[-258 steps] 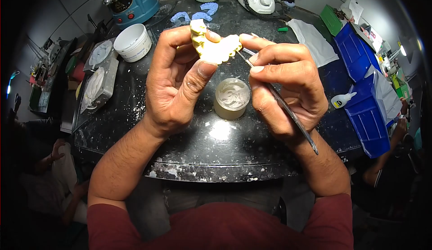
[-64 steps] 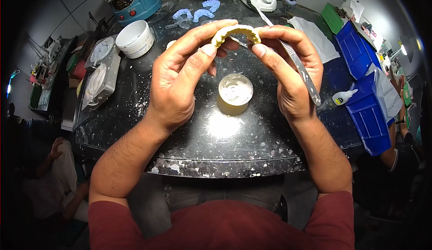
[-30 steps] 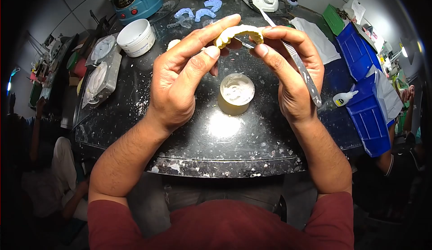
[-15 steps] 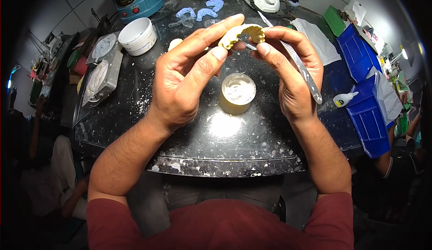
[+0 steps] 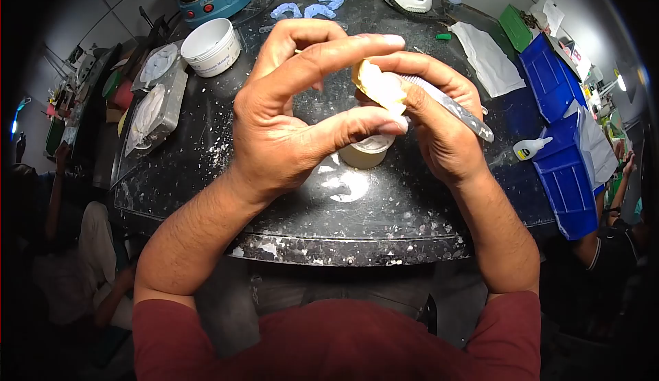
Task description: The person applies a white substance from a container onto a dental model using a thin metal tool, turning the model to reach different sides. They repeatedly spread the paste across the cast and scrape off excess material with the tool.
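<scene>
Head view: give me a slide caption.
Right hand gripping a yellowish cast and a metal tool, with the left hand curved close by, above a speckled black bench.

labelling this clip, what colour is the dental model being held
The dental model is pale yellow; the head view shows it.

Behind the worktop (image 5: 419,206) stand grey walls (image 5: 103,0) (seamed into panels beyond the worktop's left end). A lamp (image 5: 620,80) glows to its right, another light (image 5: 14,127) to its left; below the worktop's near edge lies dim grey floor (image 5: 226,298).
</scene>
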